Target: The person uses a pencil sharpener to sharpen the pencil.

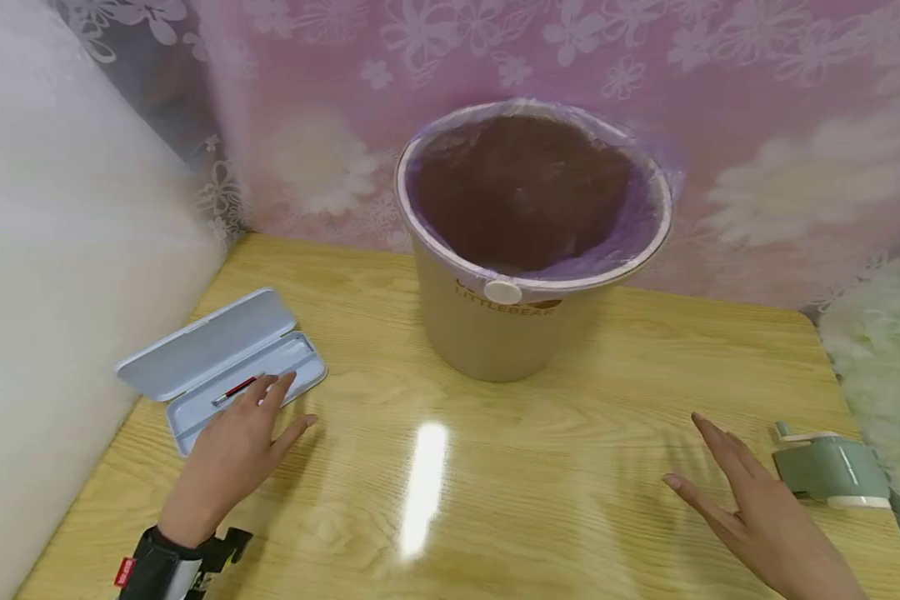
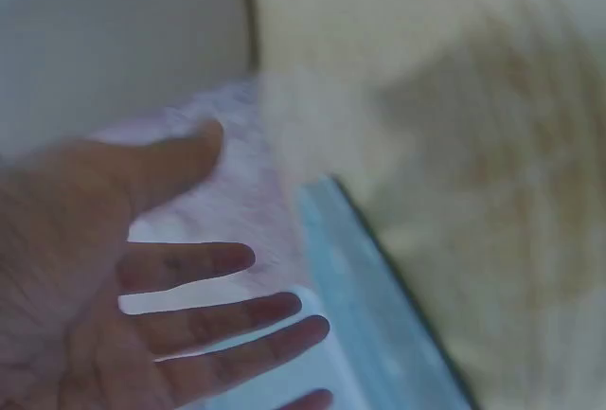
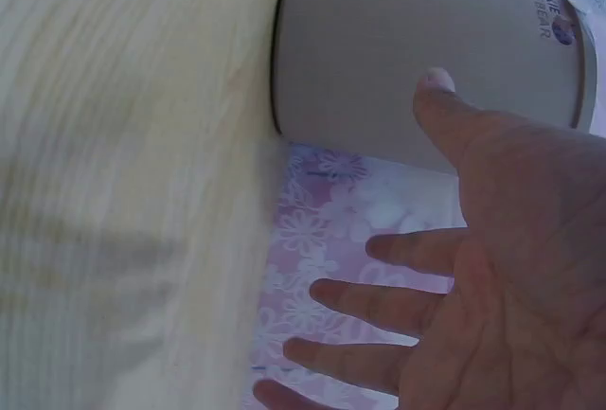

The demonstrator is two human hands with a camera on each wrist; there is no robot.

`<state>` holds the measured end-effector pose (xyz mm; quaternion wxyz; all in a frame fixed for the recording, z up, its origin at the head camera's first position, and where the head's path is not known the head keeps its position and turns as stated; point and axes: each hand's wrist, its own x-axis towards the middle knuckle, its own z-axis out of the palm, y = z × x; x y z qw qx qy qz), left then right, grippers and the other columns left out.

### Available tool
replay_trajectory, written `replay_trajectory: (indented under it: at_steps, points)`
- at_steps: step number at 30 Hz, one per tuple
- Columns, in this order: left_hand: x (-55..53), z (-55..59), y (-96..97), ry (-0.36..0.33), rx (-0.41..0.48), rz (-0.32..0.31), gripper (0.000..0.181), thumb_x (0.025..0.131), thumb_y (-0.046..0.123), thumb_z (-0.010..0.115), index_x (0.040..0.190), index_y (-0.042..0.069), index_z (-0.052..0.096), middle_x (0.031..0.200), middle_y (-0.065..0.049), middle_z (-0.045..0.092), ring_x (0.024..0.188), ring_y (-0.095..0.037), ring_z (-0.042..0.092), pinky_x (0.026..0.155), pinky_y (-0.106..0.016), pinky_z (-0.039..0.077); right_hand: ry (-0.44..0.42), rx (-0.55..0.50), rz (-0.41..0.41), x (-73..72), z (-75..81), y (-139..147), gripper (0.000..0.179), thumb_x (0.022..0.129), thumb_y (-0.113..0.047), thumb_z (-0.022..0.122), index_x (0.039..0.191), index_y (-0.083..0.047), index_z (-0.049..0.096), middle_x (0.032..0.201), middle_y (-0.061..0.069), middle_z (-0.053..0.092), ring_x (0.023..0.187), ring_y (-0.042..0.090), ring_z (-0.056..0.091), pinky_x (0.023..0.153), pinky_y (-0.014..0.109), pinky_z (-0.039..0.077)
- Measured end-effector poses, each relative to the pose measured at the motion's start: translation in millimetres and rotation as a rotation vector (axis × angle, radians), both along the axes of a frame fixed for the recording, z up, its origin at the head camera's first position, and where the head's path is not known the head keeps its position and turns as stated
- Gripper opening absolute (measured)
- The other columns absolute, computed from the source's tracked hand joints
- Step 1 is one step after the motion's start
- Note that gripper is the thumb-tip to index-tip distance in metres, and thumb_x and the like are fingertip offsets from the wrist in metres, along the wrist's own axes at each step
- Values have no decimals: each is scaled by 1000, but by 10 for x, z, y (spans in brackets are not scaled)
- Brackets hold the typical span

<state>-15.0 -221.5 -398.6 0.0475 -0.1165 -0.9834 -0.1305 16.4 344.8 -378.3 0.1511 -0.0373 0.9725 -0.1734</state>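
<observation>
My left hand (image 1: 236,446) hovers with spread fingers over the front of a pale blue pencil case (image 1: 210,346), whose lid is swung up at the back. Inside the case lies a slim red-and-black pen (image 1: 236,389), partly covered by the fingertips in the head view. The left wrist view shows the same hand (image 2: 85,287) with nothing in its palm, beside the case's blue edge (image 2: 379,306). On the other side, my right hand (image 1: 757,508) is held with its fingers extended, holding nothing. Just right of it lies a green pencil sharpener (image 1: 832,468) with a crank.
A beige bin (image 1: 495,342) lined with a purple plastic bag (image 1: 622,217) stands at the back middle of the wooden table (image 1: 540,492). Behind it hangs a pink flowered curtain (image 1: 315,92). White cloth (image 1: 67,275) borders the left side.
</observation>
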Motion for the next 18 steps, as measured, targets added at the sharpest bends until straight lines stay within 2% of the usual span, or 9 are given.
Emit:
replay_trajectory:
  at_steps: [2,4,6,9,13,16,18]
  points:
    - [-14,-79,-22,88,-14,1,53,90,28,78,129,-4,62,116,-28,67,88,-42,71,65,-52,58,-22,1,7,-9,-30,-8,87,103,-52,52,165,-13,4,152,43,30,96,51,68,71,62,54]
    - [-35,-147,-51,131,-18,8,41,85,18,82,117,-4,67,101,-23,70,77,-36,70,59,-48,56,-33,-2,11,-5,-67,-14,84,104,-53,51,164,-12,10,153,41,32,99,53,67,73,62,54]
    - [-69,-200,-69,136,-8,16,34,83,11,83,110,-3,68,94,-19,69,74,-34,69,57,-47,55,-20,2,12,13,-112,-23,79,104,-53,51,163,-9,20,152,39,36,107,58,63,75,64,53]
    - [-114,-262,-93,95,16,33,29,83,4,80,108,-2,67,91,-17,68,76,-34,68,58,-47,54,26,-19,8,52,-180,-62,71,104,-50,53,157,-6,36,150,35,44,108,56,64,78,66,52]
    - [-140,-306,-91,61,-5,56,18,86,-6,71,103,0,69,89,-14,68,75,-33,69,52,-46,53,184,-66,2,74,-261,-197,53,100,-36,65,142,-4,56,134,30,62,96,45,71,73,58,56]
    - [-119,-310,-45,70,-43,49,17,86,-10,67,97,1,70,83,-11,66,70,-31,68,47,-45,52,369,-137,47,8,-305,-387,35,93,-14,75,125,-2,69,114,21,74,89,38,73,64,42,60]
    - [-92,-303,13,82,-64,31,16,85,-10,68,94,2,70,80,-10,65,67,-30,68,45,-44,51,451,-182,95,-67,-309,-572,29,88,-3,77,117,-2,73,105,14,77,83,31,75,61,30,60]
